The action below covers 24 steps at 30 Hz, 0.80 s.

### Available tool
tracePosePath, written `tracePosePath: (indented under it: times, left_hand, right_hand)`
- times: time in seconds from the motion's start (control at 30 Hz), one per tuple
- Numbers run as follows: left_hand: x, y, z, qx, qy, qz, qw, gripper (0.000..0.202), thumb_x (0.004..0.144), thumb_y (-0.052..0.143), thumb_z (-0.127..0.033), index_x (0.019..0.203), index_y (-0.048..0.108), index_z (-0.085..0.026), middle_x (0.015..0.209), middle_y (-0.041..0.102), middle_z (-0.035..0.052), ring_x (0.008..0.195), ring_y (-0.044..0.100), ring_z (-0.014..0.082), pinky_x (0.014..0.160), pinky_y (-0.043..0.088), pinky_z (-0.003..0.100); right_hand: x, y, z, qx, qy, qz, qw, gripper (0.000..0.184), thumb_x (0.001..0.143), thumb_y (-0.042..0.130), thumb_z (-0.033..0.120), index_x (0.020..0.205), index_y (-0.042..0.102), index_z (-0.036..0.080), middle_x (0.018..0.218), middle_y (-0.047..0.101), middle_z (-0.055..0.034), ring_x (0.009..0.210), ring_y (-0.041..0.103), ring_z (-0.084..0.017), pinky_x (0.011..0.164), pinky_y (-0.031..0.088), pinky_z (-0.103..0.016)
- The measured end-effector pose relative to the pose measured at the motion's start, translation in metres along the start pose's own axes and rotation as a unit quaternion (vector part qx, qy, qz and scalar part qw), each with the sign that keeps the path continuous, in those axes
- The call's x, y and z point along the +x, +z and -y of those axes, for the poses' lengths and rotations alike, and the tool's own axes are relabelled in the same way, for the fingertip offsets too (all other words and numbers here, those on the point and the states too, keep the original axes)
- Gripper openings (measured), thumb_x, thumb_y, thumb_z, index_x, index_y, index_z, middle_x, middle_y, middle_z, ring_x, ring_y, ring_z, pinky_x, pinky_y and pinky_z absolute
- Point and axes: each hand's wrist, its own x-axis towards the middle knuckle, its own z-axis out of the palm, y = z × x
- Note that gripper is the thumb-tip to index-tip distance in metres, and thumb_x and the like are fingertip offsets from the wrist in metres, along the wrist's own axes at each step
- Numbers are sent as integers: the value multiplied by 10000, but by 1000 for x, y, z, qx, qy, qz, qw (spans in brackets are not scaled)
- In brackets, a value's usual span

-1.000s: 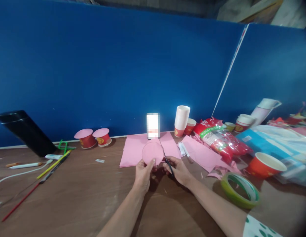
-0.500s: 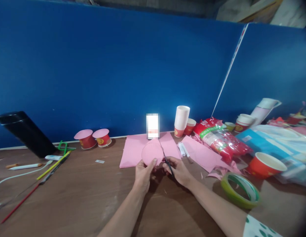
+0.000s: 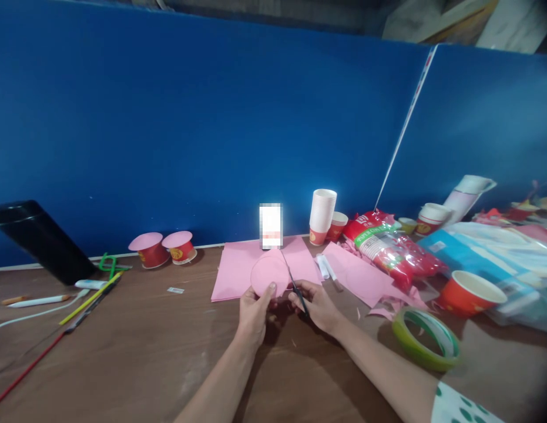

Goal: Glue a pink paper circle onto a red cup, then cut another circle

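A round pink paper disc (image 3: 268, 275) is pinched in my left hand (image 3: 254, 314), with the thumb lying on its lower edge. My right hand (image 3: 315, 305) is closed on a pair of scissors (image 3: 301, 298) with dark handles; the blades point up and away along the disc's right edge. Whether the blades are apart I cannot tell. Behind the disc lie flat pink paper sheets (image 3: 231, 276). Two red paper cups (image 3: 153, 257) topped with pink discs stand to the left.
A stack of paper cups (image 3: 322, 216), a red plastic pack (image 3: 379, 244), pink scraps (image 3: 356, 276), a single red cup (image 3: 469, 296) and a green tape roll (image 3: 425, 341) are on the right. A black bottle (image 3: 48, 247) leans left near pens (image 3: 39, 301). A blue partition (image 3: 211, 129) rises behind.
The view has shifted slightly, so everything sits a little further left. My hands keep the same hold on the disc and the scissors.
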Motion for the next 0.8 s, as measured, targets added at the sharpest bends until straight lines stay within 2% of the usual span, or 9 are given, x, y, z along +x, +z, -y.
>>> tracePosePath:
  times: [0.27,0.47,0.67,0.8]
  left_hand:
    - [1,0,2,-1,4,-1,1000,287,565,702,-310,704,574,-94,475,520,-26,406,437,64,401,349,182]
    - [1,-2,3,-1,-10,6,1000,268,582,692,-312,690,566,-101,461,520,-25,408,447,73,418,369,196]
    - [1,-2,5,23,-21,-9,999,275,591,682,-341,680,566,-108,449,515,-26,381,443,75,386,355,192]
    - [1,-1,4,28,-37,-6,999,298,598,675,-359,711,591,-96,470,543,-2,399,481,101,400,385,216]
  right_hand:
    - [0,2,3,9,9,-11,1000,325,684,628,340,935,560,144,582,503,29,502,452,-86,454,351,-195]
    - [-1,4,7,22,-13,-8,1000,242,702,621,283,896,569,149,575,474,41,504,421,-77,452,327,-183]
    - [-2,6,15,-23,-36,-9,999,124,722,587,239,810,586,152,596,455,41,522,401,-79,475,324,-185]
    - [-3,6,18,-49,-52,-7,997,128,727,568,227,827,585,148,630,473,32,563,410,-90,513,332,-190]
